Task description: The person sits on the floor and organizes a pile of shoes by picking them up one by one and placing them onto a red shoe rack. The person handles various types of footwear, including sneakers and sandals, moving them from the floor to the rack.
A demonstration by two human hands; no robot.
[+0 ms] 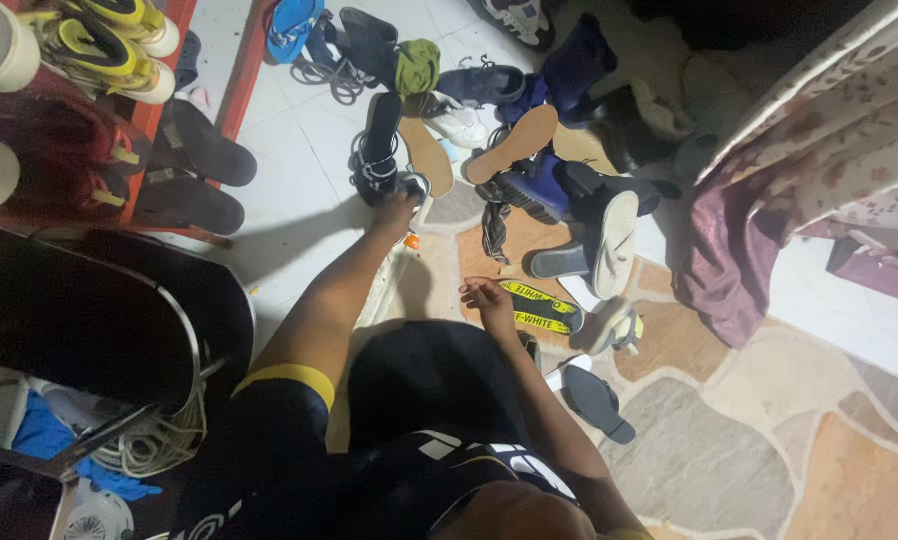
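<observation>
White tile floor, stone-pattern mat, perhaps.

Bare white floor left of left hand; shoe heap crowds ahead and right.

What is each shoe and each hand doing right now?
Left hand: stretched out, touching the black strappy sandal.
Right hand: loosely curled, holding nothing, beside the yellow-and-black strap.
Tan-soled shoe: flipped sole up.
White-soled shoe: flipped sole up.
Black slide: lying alone on the floor.
</observation>
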